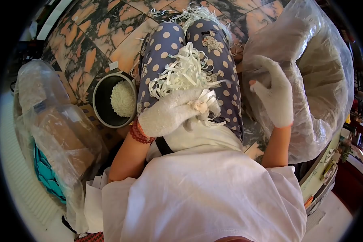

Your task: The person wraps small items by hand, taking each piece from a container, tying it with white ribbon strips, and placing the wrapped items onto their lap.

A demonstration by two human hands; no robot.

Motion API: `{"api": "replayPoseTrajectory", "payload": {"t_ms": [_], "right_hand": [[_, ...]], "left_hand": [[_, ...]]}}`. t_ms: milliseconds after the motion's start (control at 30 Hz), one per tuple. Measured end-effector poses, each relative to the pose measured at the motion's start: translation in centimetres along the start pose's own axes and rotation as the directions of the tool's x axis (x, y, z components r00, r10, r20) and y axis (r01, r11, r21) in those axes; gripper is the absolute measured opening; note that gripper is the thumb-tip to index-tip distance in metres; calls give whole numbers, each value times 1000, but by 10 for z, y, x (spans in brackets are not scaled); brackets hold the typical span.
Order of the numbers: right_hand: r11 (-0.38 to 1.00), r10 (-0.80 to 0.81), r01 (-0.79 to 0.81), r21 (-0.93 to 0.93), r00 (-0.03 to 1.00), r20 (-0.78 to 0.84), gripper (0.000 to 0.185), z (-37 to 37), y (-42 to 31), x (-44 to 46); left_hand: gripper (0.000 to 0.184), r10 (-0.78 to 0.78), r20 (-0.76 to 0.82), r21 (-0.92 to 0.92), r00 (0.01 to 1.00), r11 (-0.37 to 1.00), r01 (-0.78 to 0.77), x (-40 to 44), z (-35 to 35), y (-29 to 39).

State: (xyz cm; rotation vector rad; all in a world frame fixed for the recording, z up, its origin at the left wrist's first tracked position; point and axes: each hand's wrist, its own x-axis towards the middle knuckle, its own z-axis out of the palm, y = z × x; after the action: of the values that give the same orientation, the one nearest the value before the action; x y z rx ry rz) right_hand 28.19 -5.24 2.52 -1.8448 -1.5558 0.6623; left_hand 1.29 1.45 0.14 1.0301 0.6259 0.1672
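My left hand (165, 113), in a white knit glove with a bare thumb tip, is closed on some white strips (207, 101) above my lap. A loose pile of white ribbon-like strips (181, 72) lies across my polka-dot trousers (159, 46), just beyond that hand. Off to the right, my right hand (272, 90), gloved the same way, is raised beside the big clear plastic bag. Its thumb and fingers are apart in a C shape, with nothing between them.
A metal pot (103, 117) with white granules (123, 99) stands left of my legs. Plastic-wrapped goods (64, 137) are at the far left, a large clear plastic bag (322, 76) at the right. More strips (197, 15) lie beyond my knees on the tiled floor (97, 32).
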Motion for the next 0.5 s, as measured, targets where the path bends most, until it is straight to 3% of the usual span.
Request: {"api": "replayPoseTrajectory", "payload": {"t_ms": [33, 100, 167, 233, 267, 333, 367, 433, 500], "right_hand": [[972, 62, -80, 222, 994, 86, 60, -4, -5, -2], [817, -74, -9, 577, 990, 120, 66, 7, -29, -4], [891, -151, 8, 454, 948, 280, 57, 23, -33, -4], [919, -323, 203, 338, 879, 351, 46, 42, -19, -4], [916, -158, -49, 399, 869, 469, 36, 40, -17, -8], [952, -212, 67, 297, 847, 487, 24, 29, 1, -4], [961, -236, 127, 245, 837, 494, 20, 27, 6, -3], [887, -200, -9, 461, 893, 403, 27, 36, 0, -8], [694, -75, -218, 687, 926, 369, 31, 46, -19, -18]], "left_hand": [[20, -5, -1, 48, 1000, 999, 5, 0, 0, 2], [23, 7, 7, 88, 1000, 996, -8, 3, 3, -6], [23, 53, 39, 185, 998, 981, -59, 5, 6, -5], [21, 120, 93, 323, 988, 935, -144, 6, 4, 2], [21, 165, 108, 415, 980, 889, -195, 5, -2, -2], [20, 244, 144, 578, 959, 766, -282, 0, -15, -13], [19, 185, 93, 539, 978, 817, -205, -2, -13, -14], [17, 57, 10, 448, 998, 892, -55, -3, -7, -16], [16, 9, 6, 310, 1000, 951, -11, 4, 8, -10]]}}
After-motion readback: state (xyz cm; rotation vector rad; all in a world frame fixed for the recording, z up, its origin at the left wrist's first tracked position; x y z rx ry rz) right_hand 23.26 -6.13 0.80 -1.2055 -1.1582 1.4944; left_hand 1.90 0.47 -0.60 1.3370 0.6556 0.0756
